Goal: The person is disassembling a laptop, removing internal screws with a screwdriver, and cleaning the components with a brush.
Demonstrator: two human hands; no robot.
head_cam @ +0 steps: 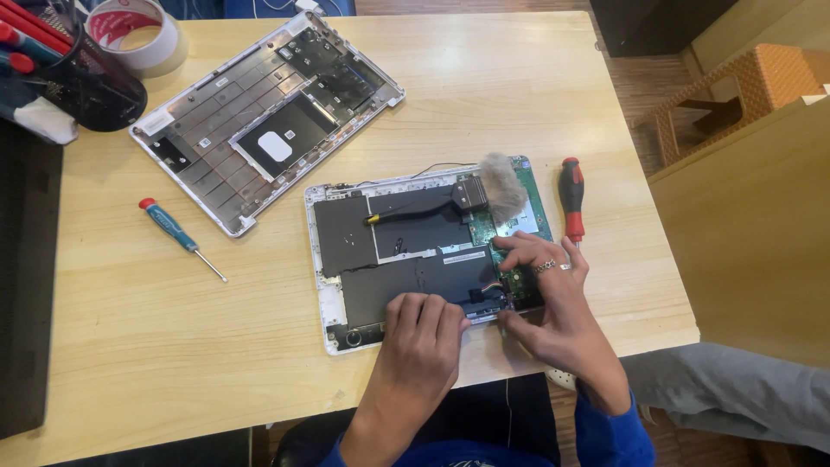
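the opened laptop [415, 259] lay near the table's [519, 112] six o'clock edge. the left hand [424, 333] pressed flat, fingers together, on its black battery; the right hand [553, 303] pinched narrowly at a small part by the green board. fragile and light, by the look of it: best held at the rim.

A: What lies left on the table [519, 104]?
B: A teal screwdriver [177, 234], a detached keyboard cover [259, 117], a tape roll [138, 33] and a dark pen cup [82, 82].
A: And right?
B: A red-and-black screwdriver [571, 198]; beyond the edge, an orange stool [752, 82].
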